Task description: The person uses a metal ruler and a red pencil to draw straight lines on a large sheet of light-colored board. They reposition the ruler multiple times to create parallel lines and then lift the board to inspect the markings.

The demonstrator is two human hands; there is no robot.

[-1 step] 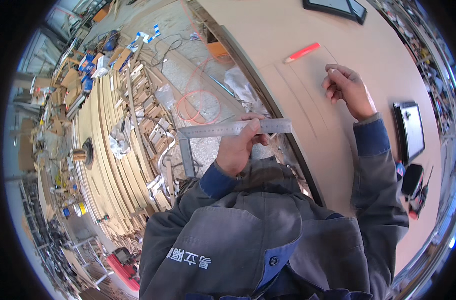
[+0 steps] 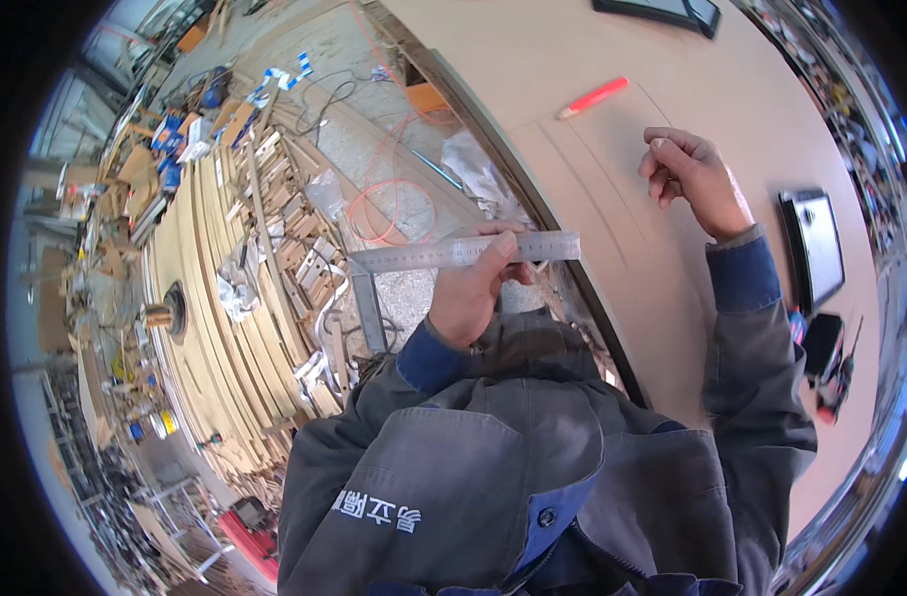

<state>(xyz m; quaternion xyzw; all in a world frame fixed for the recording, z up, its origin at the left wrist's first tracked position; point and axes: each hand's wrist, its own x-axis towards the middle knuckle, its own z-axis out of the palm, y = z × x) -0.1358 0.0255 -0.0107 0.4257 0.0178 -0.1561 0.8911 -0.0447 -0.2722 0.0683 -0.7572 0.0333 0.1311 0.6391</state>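
My left hand (image 2: pixel 473 293) is closed around the marked steel blade of a try square (image 2: pixel 414 256). Its grey stock hangs down at the blade's left end, and the blade's right end reaches over the edge of a large tan board (image 2: pixel 662 328). Above that board is my right hand (image 2: pixel 690 179), its fingers loosely curled in with the thumb by the forefinger; I see nothing in it. A red carpenter's pencil (image 2: pixel 595 98) lies on the board, up and left of this hand. Several thin pencil lines run across the surface between the hand and the board's left edge.
One dark-framed tablet (image 2: pixel 813 248) lies right of my right forearm, another device (image 2: pixel 667 14) at the far edge. A drill (image 2: pixel 833 382) sits at the right. Left, on the floor, are stacked wooden strips (image 2: pixel 220 328), offcuts (image 2: pixel 304 238) and an orange hose (image 2: pixel 436 204).
The view has shifted slightly, so the pencil and tablets appear a little higher and more to the left. Both hands keep their grip and pose.
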